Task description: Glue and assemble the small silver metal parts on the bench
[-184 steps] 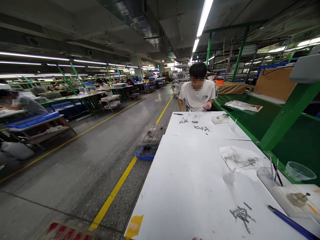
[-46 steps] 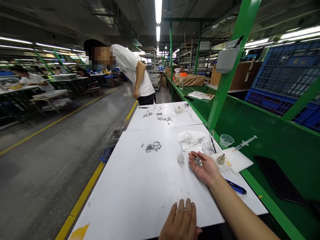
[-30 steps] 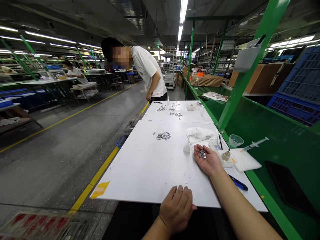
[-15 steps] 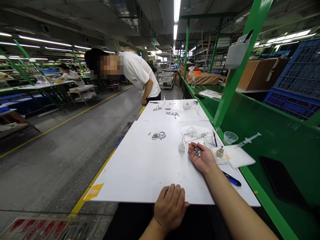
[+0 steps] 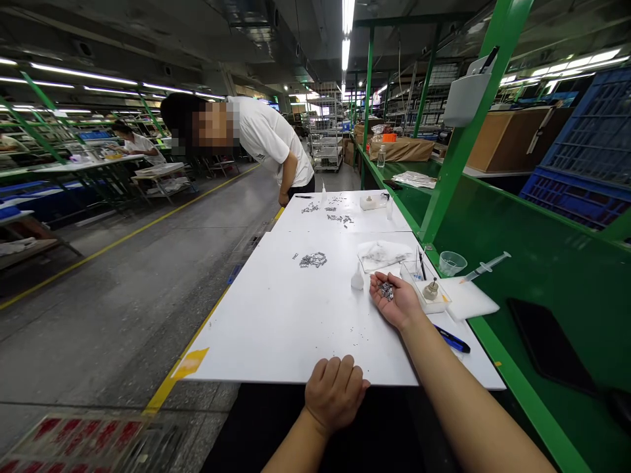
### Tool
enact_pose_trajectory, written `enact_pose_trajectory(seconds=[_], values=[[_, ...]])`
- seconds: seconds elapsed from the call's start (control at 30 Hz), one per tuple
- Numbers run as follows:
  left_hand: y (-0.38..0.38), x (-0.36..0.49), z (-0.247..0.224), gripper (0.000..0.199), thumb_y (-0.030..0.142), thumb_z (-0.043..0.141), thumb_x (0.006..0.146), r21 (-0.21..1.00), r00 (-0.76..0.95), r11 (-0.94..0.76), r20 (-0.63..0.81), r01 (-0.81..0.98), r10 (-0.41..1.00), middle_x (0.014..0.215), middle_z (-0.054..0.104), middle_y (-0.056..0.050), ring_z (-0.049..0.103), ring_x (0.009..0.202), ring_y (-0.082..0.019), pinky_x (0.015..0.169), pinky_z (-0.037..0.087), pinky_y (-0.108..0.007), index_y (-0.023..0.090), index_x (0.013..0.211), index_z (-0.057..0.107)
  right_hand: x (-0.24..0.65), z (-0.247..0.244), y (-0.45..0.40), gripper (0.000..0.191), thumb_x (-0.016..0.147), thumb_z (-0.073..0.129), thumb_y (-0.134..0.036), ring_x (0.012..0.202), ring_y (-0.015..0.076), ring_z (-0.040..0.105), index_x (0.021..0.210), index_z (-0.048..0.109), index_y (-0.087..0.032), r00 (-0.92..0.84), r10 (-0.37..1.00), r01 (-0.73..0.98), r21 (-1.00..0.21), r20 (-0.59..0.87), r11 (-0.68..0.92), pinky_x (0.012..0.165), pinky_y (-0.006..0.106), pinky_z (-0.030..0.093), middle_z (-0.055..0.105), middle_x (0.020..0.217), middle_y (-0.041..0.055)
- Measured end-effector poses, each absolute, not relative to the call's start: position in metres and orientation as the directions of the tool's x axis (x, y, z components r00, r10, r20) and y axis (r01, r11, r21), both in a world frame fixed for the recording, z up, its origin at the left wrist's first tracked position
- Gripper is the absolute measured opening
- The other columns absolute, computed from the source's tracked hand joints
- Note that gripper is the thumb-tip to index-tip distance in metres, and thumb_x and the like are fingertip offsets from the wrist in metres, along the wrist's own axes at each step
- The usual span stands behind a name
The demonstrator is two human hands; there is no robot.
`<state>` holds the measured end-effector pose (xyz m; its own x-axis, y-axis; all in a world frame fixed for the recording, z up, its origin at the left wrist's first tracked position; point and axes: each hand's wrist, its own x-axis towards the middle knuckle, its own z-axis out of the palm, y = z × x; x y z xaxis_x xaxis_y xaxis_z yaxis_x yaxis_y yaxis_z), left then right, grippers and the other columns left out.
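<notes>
My right hand (image 5: 397,303) is palm up over the right side of the white table (image 5: 276,322), its fingers cupped around a small heap of shiny metal parts (image 5: 386,290). Just left of its fingertips stands a small white squeeze bottle (image 5: 357,278). My left hand (image 5: 336,393) rests at the table's near edge, back of the hand up and fingers curled in. Its palm is hidden, so anything inside does not show. Farther up the table lies a loose pile of similar metal parts (image 5: 313,260). Tiny dark specks dot the surface between my hands.
Right of my right hand are a clear tray with a fixture (image 5: 430,290), a white foam pad (image 5: 470,299), a syringe (image 5: 486,267), a plastic cup (image 5: 452,263) and a blue cutter (image 5: 452,339). A stained cloth (image 5: 384,255) lies behind. A person (image 5: 276,141) leans over the far left side.
The view has shifted slightly, so the table sits a little higher in the picture. My right hand still cups the metal parts; my left hand stays curled at the edge.
</notes>
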<state>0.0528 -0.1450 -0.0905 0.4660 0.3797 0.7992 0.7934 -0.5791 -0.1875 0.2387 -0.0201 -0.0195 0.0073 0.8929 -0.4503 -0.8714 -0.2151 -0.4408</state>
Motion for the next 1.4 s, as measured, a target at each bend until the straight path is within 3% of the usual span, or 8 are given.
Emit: enact_pose_trajectory(seconds=[0.43, 0.7, 0.93, 1.13, 1.3, 1.33, 1.4], values=[[-0.145, 0.062, -0.075, 0.025, 0.019, 0.048, 0.086, -0.076, 0.365, -0.501, 0.778, 0.862, 0.511, 0.062, 0.049, -0.002, 0.042, 0.059, -0.017, 0.056, 0.029, -0.032, 0.019, 0.061, 0.050, 0.241, -0.021, -0.019, 0.020, 0.092, 0.046, -0.016, 0.067, 0.0170, 0.068, 0.091, 0.065, -0.010, -0.013, 0.904, -0.877, -0.430, -0.427, -0.216, 0.065, 0.029, 0.061, 0.071, 0.077, 0.0124], [-0.143, 0.061, -0.062, 0.024, 0.015, 0.053, 0.082, -0.061, 0.384, -0.494, 0.712, 0.867, 0.588, 0.057, 0.047, -0.001, 0.043, 0.056, -0.016, 0.054, 0.031, -0.031, 0.019, 0.058, 0.048, 0.241, -0.023, -0.016, 0.022, 0.093, 0.045, -0.019, 0.071, 0.0172, 0.069, 0.094, 0.065, -0.011, -0.058, 0.911, -0.883, -0.404, -0.408, -0.237, 0.067, 0.030, 0.061, 0.071, 0.079, 0.0114], [-0.135, 0.053, -0.053, 0.023, 0.010, 0.050, 0.080, -0.104, 0.517, -0.590, 0.617, 0.801, 0.594, 0.054, 0.049, 0.000, 0.046, 0.048, -0.016, 0.048, 0.029, -0.031, 0.020, 0.059, 0.048, 0.242, -0.023, -0.015, 0.024, 0.094, 0.044, -0.020, 0.071, 0.0184, 0.070, 0.095, 0.065, -0.007, -0.071, 0.922, -0.898, -0.379, -0.380, -0.225, 0.069, 0.031, 0.060, 0.071, 0.081, 0.0141], [-0.117, 0.041, -0.041, 0.021, 0.010, 0.047, 0.076, -0.111, 0.710, -0.783, 0.514, 0.612, 0.482, 0.050, 0.052, 0.001, 0.049, 0.041, -0.017, 0.042, 0.028, -0.030, 0.021, 0.059, 0.046, 0.239, -0.015, -0.017, 0.027, 0.095, 0.043, -0.020, 0.082, 0.0212, 0.072, 0.099, 0.063, -0.004, -0.028, 0.925, -0.918, -0.356, -0.379, -0.173, 0.071, 0.032, 0.060, 0.070, 0.089, 0.0183], [-0.101, 0.039, -0.039, 0.022, 0.006, 0.045, 0.074, 0.006, 0.706, -0.838, 0.536, 0.545, 0.463, 0.047, 0.053, 0.003, 0.049, 0.039, -0.014, 0.043, 0.028, -0.028, 0.021, 0.057, 0.044, 0.237, 0.004, -0.046, 0.028, 0.096, 0.041, -0.019, 0.089, 0.0221, 0.072, 0.101, 0.063, -0.002, 0.082, 0.915, -0.941, -0.334, -0.396, -0.060, 0.072, 0.030, 0.060, 0.069, 0.093, 0.0194], [-0.098, 0.039, -0.038, 0.025, 0.007, 0.044, 0.077, 0.071, 0.675, -0.828, 0.542, 0.556, 0.500, 0.046, 0.052, 0.003, 0.047, 0.038, -0.013, 0.043, 0.027, -0.027, 0.021, 0.056, 0.042, 0.236, 0.009, -0.057, 0.028, 0.096, 0.040, -0.020, 0.093, 0.0222, 0.071, 0.103, 0.062, -0.003, 0.120, 0.909, -0.944, -0.328, -0.399, -0.019, 0.074, 0.030, 0.060, 0.070, 0.095, 0.0191], [-0.091, 0.036, -0.035, 0.031, 0.012, 0.042, 0.082, 0.311, 0.577, -0.753, 0.496, 0.580, 0.650, 0.043, 0.046, 0.004, 0.043, 0.038, -0.011, 0.043, 0.027, -0.025, 0.020, 0.054, 0.036, 0.233, 0.016, -0.083, 0.030, 0.097, 0.039, -0.021, 0.102, 0.0236, 0.069, 0.107, 0.061, -0.003, 0.199, 0.894, -0.947, -0.312, -0.402, 0.071, 0.080, 0.031, 0.060, 0.069, 0.103, 0.0194]])
